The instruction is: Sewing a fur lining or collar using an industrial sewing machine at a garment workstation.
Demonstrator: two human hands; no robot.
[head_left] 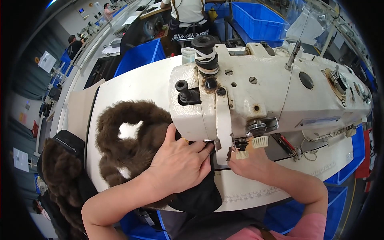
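Brown fur (110, 132) lies against the left side of the left hand (180, 162), with black cloth (200, 197) under its bent fingers; I cannot tell whether they pinch it. The sewing machine (264, 88) hides the fingertips of the right hand (253, 162), their grip unclear.

A thin gold-coloured ring (185, 139) sits on the left hand (179, 162); at the near right show a short pink sleeve (310, 227), brown strap (267, 234) and dark apron (208, 229).

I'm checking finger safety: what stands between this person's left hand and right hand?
In the head view, a white strip of the sewing machine extends down between the left hand and the right hand.
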